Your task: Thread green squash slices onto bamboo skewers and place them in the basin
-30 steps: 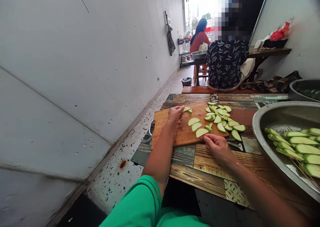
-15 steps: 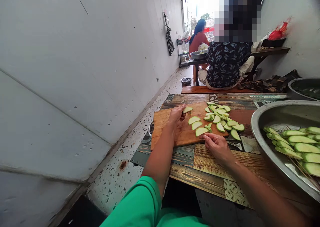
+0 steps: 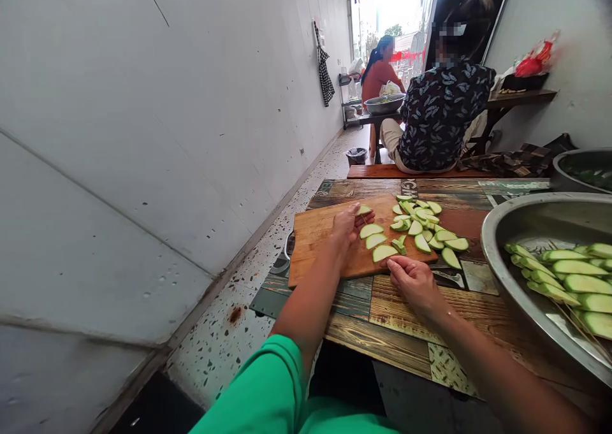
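Observation:
Half-moon zucchini slices lie in a row along a thin wooden skewer on the wooden cutting board. My right hand pinches the skewer's near end, by the board's front edge. At the row's far end, my left hand holds another zucchini slice between thumb and fingers; a bit of the thin stick shows just below it. A loose pile of cut zucchini covers the board's right end and spills onto the patterned table.
A large metal basin with skewered zucchini slices stands at the right, with a dark pot behind it. A wall runs along the left. Ahead, two people sit at another table, near a bench and a small bin.
My left hand has shifted slightly right and its fingers have spread beneath the far slice. My right hand has barely moved. The person in the patterned shirt has leaned to the right.

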The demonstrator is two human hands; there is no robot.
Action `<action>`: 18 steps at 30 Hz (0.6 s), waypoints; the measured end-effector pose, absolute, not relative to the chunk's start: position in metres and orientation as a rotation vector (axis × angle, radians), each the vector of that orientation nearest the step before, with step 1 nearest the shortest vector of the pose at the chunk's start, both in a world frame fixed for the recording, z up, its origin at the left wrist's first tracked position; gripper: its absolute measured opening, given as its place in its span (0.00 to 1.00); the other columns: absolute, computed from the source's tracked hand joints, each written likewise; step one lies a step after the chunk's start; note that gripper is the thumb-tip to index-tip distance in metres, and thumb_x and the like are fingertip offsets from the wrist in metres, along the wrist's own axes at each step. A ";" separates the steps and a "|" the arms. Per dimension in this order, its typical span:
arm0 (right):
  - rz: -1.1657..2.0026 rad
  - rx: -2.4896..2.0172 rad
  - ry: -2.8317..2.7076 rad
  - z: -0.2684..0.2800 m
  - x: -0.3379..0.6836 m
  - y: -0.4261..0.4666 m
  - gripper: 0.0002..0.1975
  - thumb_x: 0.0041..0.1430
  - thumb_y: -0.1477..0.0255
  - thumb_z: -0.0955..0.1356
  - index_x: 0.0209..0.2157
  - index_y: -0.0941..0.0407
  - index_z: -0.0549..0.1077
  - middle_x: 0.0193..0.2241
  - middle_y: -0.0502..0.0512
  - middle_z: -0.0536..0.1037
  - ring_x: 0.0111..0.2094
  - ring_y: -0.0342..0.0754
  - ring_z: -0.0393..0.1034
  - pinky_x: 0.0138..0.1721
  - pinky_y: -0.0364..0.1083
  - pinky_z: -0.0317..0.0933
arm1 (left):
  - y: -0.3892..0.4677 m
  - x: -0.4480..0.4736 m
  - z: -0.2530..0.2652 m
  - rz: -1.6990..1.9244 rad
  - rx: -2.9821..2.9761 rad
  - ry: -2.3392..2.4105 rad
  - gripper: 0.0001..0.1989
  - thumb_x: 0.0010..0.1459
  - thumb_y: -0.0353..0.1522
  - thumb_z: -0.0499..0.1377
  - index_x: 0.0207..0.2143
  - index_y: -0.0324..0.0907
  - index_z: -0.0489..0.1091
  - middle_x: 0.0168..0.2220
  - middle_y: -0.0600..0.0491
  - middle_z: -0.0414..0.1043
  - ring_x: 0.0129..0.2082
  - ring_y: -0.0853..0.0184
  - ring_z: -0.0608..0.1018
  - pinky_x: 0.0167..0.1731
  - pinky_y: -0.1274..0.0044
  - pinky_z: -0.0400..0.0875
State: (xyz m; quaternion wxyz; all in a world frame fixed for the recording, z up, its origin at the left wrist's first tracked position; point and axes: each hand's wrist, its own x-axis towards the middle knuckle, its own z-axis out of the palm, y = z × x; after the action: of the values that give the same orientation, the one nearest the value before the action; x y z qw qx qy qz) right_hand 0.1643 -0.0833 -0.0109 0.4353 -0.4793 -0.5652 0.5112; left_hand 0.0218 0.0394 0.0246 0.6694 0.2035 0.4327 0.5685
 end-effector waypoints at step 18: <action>1.203 -1.199 -1.321 -0.014 0.165 -0.078 0.22 0.51 0.55 0.64 0.32 0.62 0.72 0.13 0.43 0.54 0.15 0.38 0.45 0.16 0.41 0.37 | 0.031 0.043 0.020 1.213 0.595 0.922 0.08 0.56 0.34 0.57 0.29 0.38 0.68 0.25 0.48 0.74 0.27 0.65 0.78 0.31 0.75 0.72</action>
State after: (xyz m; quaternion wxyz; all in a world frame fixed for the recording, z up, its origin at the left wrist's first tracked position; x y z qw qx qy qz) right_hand 0.1648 -0.0784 -0.0140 0.4750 -0.4904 -0.5403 0.4919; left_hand 0.0435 0.0311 0.0201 0.6839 0.2654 0.4112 0.5412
